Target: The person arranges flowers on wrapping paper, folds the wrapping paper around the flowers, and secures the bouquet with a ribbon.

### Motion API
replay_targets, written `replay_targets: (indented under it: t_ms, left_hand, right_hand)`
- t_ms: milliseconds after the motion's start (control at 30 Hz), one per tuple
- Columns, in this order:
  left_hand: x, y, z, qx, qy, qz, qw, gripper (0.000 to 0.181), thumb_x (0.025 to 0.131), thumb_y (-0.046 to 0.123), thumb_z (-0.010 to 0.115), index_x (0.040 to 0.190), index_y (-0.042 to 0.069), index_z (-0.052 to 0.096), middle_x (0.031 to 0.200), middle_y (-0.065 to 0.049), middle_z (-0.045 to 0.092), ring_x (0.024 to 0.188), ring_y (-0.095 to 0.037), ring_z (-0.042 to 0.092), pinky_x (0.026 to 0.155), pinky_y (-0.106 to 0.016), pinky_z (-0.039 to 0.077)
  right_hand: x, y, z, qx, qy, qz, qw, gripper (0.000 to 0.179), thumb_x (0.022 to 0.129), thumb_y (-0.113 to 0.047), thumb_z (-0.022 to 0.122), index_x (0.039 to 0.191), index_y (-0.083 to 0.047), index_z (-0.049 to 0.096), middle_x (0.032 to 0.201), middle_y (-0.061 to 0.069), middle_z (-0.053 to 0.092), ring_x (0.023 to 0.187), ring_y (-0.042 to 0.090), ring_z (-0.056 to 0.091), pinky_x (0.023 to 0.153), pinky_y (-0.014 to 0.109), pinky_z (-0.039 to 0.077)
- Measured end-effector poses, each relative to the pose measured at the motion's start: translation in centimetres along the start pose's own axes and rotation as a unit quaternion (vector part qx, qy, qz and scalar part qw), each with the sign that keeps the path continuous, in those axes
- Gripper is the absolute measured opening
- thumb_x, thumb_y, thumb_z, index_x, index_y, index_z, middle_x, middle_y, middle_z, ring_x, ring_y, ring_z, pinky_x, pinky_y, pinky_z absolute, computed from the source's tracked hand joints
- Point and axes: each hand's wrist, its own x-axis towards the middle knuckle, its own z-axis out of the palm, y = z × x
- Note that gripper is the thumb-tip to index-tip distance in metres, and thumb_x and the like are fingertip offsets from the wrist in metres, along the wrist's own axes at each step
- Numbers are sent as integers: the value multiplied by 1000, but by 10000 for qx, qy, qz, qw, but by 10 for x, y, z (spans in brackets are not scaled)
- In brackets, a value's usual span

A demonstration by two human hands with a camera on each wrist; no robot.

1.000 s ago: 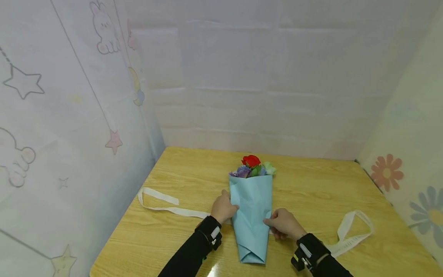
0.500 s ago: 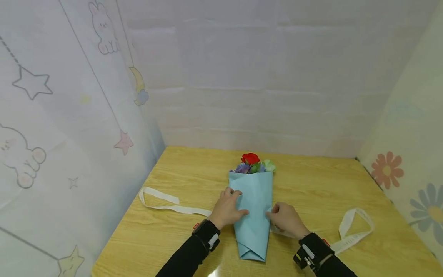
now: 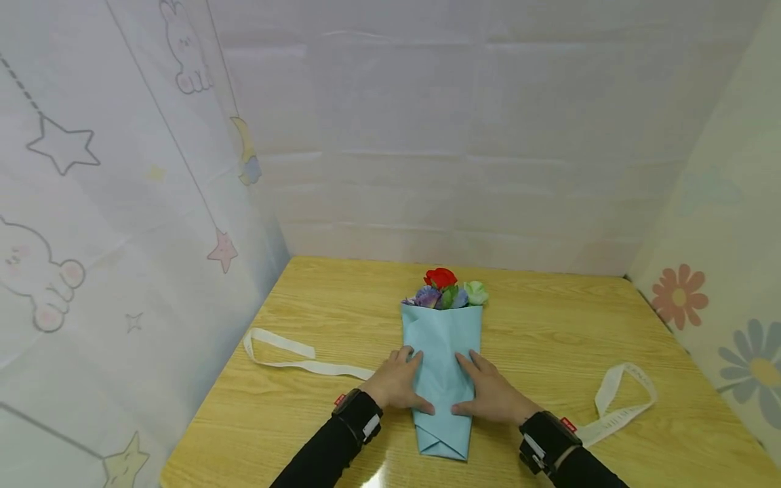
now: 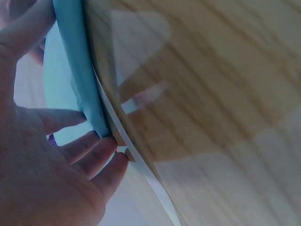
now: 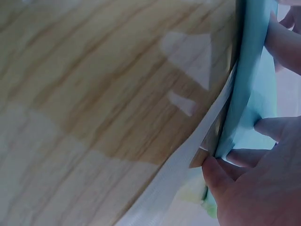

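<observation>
Bouquet (image 3: 443,325) in blue wrapping paper (image 3: 443,379), touched on both sides by spread left hand (image 3: 396,383) and spread right hand (image 3: 493,393).

my right hand (image 5: 265,172) fills the lower right corner, palm cut off by the edge, fingers laid against the blue paper (image 5: 243,94). my thumb (image 5: 283,44) touches the paper higher up; the other fingertips (image 5: 210,165) sit spread along its lower part, the lowest of them just beside the wooden table (image 5: 103,89). a white ribbon (image 5: 174,169) slants up from the bottom, narrowing as it meets the paper's near side. pale reflections (image 5: 190,54) lie over the wood grain, and a blurred pale green bit (image 5: 210,203) shows beside my hand.
</observation>
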Motion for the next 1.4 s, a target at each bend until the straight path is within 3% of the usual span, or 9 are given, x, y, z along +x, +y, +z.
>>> replay_targets:
  t_ms: [167, 300, 400, 567, 767, 900, 1000, 1233, 1400]
  left_hand:
    - [0, -16, -4, -501, -21, 251, 9984, 108, 74, 64, 83, 159, 15, 37, 156, -15, 34, 140, -36, 38, 109, -50, 41]
    - [-8, -31, -19, -1137, 145, 181, 9932, 89, 80, 52, 85, 150, 12, 47, 148, -16, 42, 135, -38, 43, 106, -53, 41]
    - [-19, -43, -33, -1093, 151, -86, 9939, 60, 84, 39, 85, 131, 10, 61, 130, -12, 55, 125, -37, 50, 102, -53, 42]
    - [-32, -61, -41, -562, 122, -404, 9975, 22, 83, 19, 86, 89, 15, 65, 91, 1, 61, 90, -25, 57, 92, -50, 42]
    - [-31, -75, -41, -967, 53, -407, 9945, 19, 91, 10, 76, 78, 14, 63, 76, 3, 57, 68, -16, 51, 81, -47, 45]
    - [-18, -84, -40, -1624, -14, -479, 9856, 18, 97, 13, 67, 81, 10, 59, 72, 0, 51, 60, -16, 41, 61, -35, 37]
    - [-6, -91, -38, -1934, 10, -575, 9794, 17, 99, 14, 63, 83, 10, 57, 72, -1, 46, 59, -15, 37, 58, -31, 32]
    - [3, -109, -40, -2013, 24, -921, 9752, 17, 92, 18, 74, 98, 6, 63, 87, -4, 57, 71, -19, 51, 64, -33, 41]
    - [-5, -137, -50, -2780, -291, -990, 9550, 42, 86, 24, 83, 65, 15, 48, 59, 3, 33, 50, -13, 28, 52, -28, 28]
  right_hand:
    - [-4, 4, -11, 269, 0, 136, 9995, 100, 84, -49, 81, 156, 2, 33, 159, 36, 22, 144, 57, 24, 108, 70, 31]
    - [-12, 13, -28, 319, 213, 263, 9989, 66, 93, -33, 76, 141, 6, 53, 140, 29, 52, 130, 48, 49, 102, 62, 43]
    - [-19, 23, -39, 94, 97, 368, 9992, 36, 88, -22, 80, 113, 1, 69, 108, 12, 67, 99, 31, 63, 86, 49, 52]
    - [-31, 43, -46, -53, -464, 145, 9988, 24, 82, -22, 85, 86, -11, 65, 79, -2, 58, 70, 13, 50, 63, 32, 44]
    - [-30, 65, -54, 647, -790, -166, 9946, 18, 90, -16, 76, 81, -9, 62, 71, -3, 53, 60, 9, 45, 54, 25, 36]
    - [-20, 79, -63, 1587, -992, 73, 9823, 16, 96, -13, 70, 88, -1, 61, 71, 5, 62, 60, 14, 57, 54, 28, 47]
    - [-16, 94, -69, 2022, -1037, 255, 9735, 16, 99, -10, 64, 92, 3, 60, 69, 9, 63, 58, 20, 60, 53, 32, 52]
    - [-18, 122, -77, 1813, -676, 759, 9782, 31, 103, -19, 60, 79, 1, 63, 61, 1, 52, 51, 14, 51, 48, 29, 44]
    - [-24, 131, -92, 1596, -621, 1152, 9785, 30, 105, -22, 56, 87, 1, 63, 61, -1, 41, 51, 12, 38, 48, 28, 37]
